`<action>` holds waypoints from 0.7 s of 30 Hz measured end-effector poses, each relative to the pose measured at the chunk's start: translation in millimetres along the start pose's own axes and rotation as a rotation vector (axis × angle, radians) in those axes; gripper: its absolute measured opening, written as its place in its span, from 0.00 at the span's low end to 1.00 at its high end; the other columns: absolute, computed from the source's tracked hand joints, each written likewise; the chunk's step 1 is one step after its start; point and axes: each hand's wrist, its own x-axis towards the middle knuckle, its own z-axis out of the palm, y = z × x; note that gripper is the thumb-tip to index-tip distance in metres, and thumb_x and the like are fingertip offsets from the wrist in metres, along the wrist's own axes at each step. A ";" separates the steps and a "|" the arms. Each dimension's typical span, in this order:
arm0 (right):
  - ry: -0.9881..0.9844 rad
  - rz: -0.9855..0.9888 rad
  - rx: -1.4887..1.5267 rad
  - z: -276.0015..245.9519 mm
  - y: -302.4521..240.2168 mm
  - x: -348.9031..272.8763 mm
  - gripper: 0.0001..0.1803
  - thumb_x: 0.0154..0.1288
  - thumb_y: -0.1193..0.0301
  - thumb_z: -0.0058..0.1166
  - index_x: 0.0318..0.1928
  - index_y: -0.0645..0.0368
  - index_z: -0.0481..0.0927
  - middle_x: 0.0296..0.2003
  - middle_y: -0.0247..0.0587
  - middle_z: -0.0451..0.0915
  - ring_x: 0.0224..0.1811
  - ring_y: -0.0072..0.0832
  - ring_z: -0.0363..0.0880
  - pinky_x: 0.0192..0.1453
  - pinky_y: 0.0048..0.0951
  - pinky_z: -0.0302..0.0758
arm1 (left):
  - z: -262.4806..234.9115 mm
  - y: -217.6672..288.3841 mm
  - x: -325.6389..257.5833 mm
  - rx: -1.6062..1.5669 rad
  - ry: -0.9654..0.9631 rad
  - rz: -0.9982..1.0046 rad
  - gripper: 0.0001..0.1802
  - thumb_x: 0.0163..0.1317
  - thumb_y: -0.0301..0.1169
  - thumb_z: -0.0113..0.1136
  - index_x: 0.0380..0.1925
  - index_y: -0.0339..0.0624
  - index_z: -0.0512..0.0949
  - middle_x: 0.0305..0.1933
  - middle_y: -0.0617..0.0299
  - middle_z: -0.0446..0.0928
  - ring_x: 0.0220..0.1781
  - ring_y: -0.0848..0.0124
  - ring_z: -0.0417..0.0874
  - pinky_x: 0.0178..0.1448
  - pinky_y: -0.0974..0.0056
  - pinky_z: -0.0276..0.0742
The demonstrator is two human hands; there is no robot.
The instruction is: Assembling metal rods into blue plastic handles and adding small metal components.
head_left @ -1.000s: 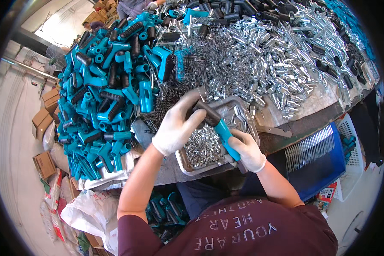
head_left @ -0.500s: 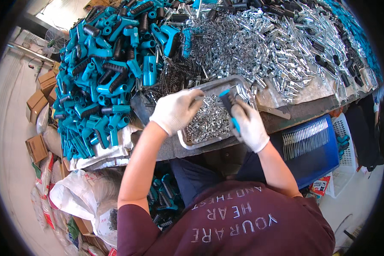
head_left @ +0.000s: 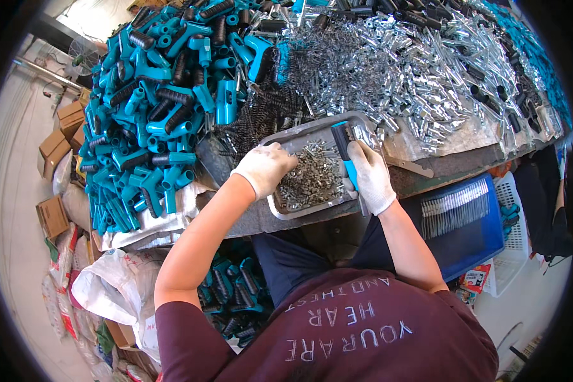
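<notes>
My left hand [head_left: 265, 168], in a white glove, reaches into a shallow metal tray [head_left: 302, 135] full of small silver screws [head_left: 312, 178], its fingers curled down among them. My right hand [head_left: 370, 177], also gloved, grips a teal and black handle part [head_left: 344, 143] upright over the right side of the tray. The tray rests at the near edge of the workbench.
A big heap of teal and black handle parts [head_left: 165, 114] lies left of the tray. Dark springs [head_left: 261, 114] and shiny metal tubes [head_left: 426, 70] cover the bench behind. A blue crate [head_left: 465, 223] stands at lower right, cardboard boxes [head_left: 52, 149] on the floor at left.
My left hand has moved down from the handle part into the screws in the tray. My right hand still holds the handle part, now more upright.
</notes>
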 end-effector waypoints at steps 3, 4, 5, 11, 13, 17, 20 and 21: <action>0.005 0.031 0.018 0.2 -4.3 -0.7 0.20 0.75 0.51 0.45 0.39 0.56 0.74 0.22 0.32 0.74 0.15 0.18 0.69 0.15 0.22 0.64 | -6.2 -3.5 -1.2 0.098 -0.031 0.063 0.12 0.47 0.24 0.64 0.34 0.45 0.80 0.41 0.57 0.78 0.52 0.56 0.78 0.56 0.55 0.78; 0.017 0.062 0.030 -0.2 -6.0 -1.8 0.21 0.75 0.50 0.44 0.39 0.55 0.73 0.23 0.32 0.74 0.15 0.19 0.70 0.15 0.22 0.63 | -12.4 -7.4 -1.0 0.072 -0.044 0.079 0.12 0.47 0.25 0.66 0.34 0.45 0.81 0.41 0.57 0.78 0.52 0.56 0.78 0.56 0.55 0.78; 0.019 0.065 0.030 -1.2 -5.0 -1.5 0.21 0.75 0.50 0.44 0.39 0.55 0.73 0.23 0.32 0.74 0.15 0.19 0.70 0.15 0.22 0.63 | -19.7 -12.0 -0.6 0.046 -0.056 0.095 0.11 0.47 0.26 0.67 0.34 0.46 0.81 0.41 0.58 0.78 0.52 0.57 0.78 0.56 0.55 0.77; -0.003 0.073 0.068 -0.8 -1.0 -0.6 0.23 0.75 0.48 0.42 0.39 0.56 0.73 0.23 0.32 0.74 0.16 0.19 0.70 0.16 0.22 0.63 | -80.6 -62.9 12.1 0.023 0.228 -0.155 0.16 0.49 0.25 0.66 0.41 0.43 0.82 0.46 0.55 0.78 0.53 0.54 0.77 0.58 0.56 0.76; -0.017 0.050 0.055 -1.7 1.3 0.5 0.22 0.76 0.49 0.42 0.40 0.56 0.72 0.23 0.32 0.74 0.16 0.19 0.70 0.16 0.22 0.64 | -85.2 -61.9 20.8 0.308 0.559 -0.319 0.20 0.49 0.27 0.66 0.46 0.43 0.80 0.46 0.52 0.78 0.51 0.51 0.78 0.57 0.54 0.76; 0.000 0.027 0.054 -8.3 3.2 -2.4 0.22 0.76 0.49 0.42 0.40 0.56 0.72 0.23 0.32 0.74 0.16 0.19 0.70 0.16 0.23 0.64 | -59.9 12.5 33.9 -0.119 0.160 -0.471 0.21 0.56 0.46 0.64 0.43 0.44 0.78 0.39 0.46 0.82 0.44 0.50 0.84 0.51 0.49 0.79; -0.017 0.045 0.142 -4.4 5.8 -0.9 0.16 0.76 0.54 0.45 0.39 0.54 0.72 0.22 0.32 0.73 0.15 0.20 0.69 0.15 0.23 0.63 | -16.5 59.7 17.9 -0.238 -0.125 -0.437 0.21 0.58 0.42 0.62 0.44 0.38 0.72 0.38 0.40 0.82 0.45 0.45 0.84 0.51 0.46 0.78; -0.019 0.048 0.142 -3.8 5.3 -1.1 0.16 0.76 0.54 0.45 0.39 0.54 0.72 0.22 0.32 0.73 0.15 0.20 0.69 0.15 0.23 0.63 | -7.2 67.5 16.1 -0.297 -0.077 -0.444 0.16 0.57 0.32 0.56 0.44 0.36 0.72 0.38 0.39 0.83 0.43 0.47 0.85 0.51 0.47 0.78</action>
